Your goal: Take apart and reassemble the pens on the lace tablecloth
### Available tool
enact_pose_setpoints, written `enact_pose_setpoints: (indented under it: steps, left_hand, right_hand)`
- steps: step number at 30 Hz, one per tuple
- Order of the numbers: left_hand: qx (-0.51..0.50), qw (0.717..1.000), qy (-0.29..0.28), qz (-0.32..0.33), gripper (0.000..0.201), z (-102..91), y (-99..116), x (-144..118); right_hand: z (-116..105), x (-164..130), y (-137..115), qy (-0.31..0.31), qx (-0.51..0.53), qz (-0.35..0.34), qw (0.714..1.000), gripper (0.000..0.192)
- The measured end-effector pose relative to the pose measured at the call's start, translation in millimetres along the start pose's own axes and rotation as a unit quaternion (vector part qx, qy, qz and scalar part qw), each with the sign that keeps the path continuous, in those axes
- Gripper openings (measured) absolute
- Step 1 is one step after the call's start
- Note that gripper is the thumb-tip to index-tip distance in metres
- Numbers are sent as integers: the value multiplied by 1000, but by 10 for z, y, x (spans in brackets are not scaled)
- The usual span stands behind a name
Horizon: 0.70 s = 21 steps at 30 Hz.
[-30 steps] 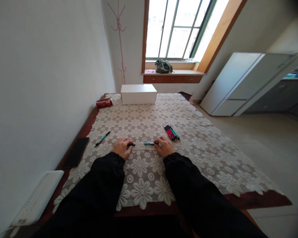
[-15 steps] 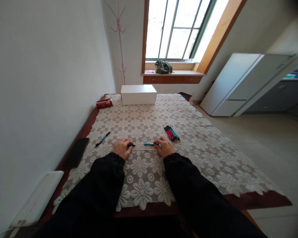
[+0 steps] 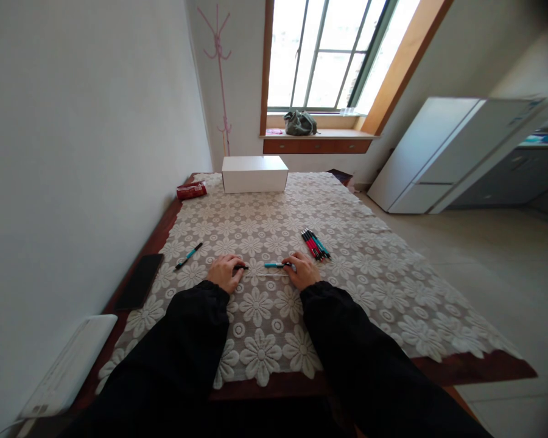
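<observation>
My left hand (image 3: 226, 272) rests on the tablecloth, its fingers closed on a small black pen part (image 3: 242, 267) whose end shows past the fingertips. A short gap to the right, my right hand (image 3: 303, 271) grips a teal-and-black pen barrel (image 3: 273, 265) that points left toward the other hand. Just below that barrel a thin white stick, like a pen refill (image 3: 271, 275), reaches to the right fingertips; whether they touch it I cannot tell. Beyond my right hand lies a row of several red, teal and black pens (image 3: 315, 244). A single teal-and-black pen (image 3: 189, 256) lies left of my left hand.
A black phone (image 3: 140, 281) and a white device (image 3: 70, 365) lie along the left edge by the wall. At the far end of the lace tablecloth (image 3: 261, 353) stand a white box (image 3: 254, 180) and a red packet (image 3: 192, 190). A fridge (image 3: 429, 152) is off to the right.
</observation>
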State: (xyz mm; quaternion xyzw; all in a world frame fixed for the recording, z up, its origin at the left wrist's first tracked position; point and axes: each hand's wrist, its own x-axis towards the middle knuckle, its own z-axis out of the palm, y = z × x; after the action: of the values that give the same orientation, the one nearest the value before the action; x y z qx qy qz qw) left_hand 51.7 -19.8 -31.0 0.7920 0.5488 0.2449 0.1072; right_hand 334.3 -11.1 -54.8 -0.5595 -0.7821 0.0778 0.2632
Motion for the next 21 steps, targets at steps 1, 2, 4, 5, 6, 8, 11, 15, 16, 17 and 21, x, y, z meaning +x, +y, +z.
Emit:
enact_pose_setpoints:
  steps: [1,2,4,5,6,8,11,15,16,17,21]
  left_hand:
    - [-5,1000,8,0,22,1,-1,3]
    - [-12,1000,19,3,24,1,-1,5]
    - [-28,999,42,19,24,-2,8,8]
    - [-33,998,50,30,21,-6,16,7]
    - [-35,997,53,43,16,-11,28,3]
    - [-31,996,44,64,10,-26,56,-10]
    - [-20,996,13,81,11,-50,99,-34]
    - [-10,996,-8,83,11,-65,123,-41]
    - [-10,996,-9,84,10,-65,122,-39]
    - [-10,996,-7,84,9,-62,119,-36]
    - [-12,996,-4,87,6,-42,100,-28]
  right_hand:
    - [2,-1,-2,1,1,0,1000,14]
    - [2,-1,-5,3,1,2,1000,14]
    - [-5,-1,-20,18,3,5,1000,17]
    - [-14,0,-33,30,6,4,1000,19]
    - [-24,1,-49,43,11,0,999,21]
    - [-50,3,-89,58,29,-24,998,20]
    - [-71,-1,-144,30,50,-87,995,13]
    - [-42,-17,-166,-33,31,-122,992,11]
    - [-32,-20,-164,-44,23,-121,991,10]
    - [-22,-22,-162,-53,16,-120,991,10]
    - [-11,-23,-166,-69,0,-116,991,8]
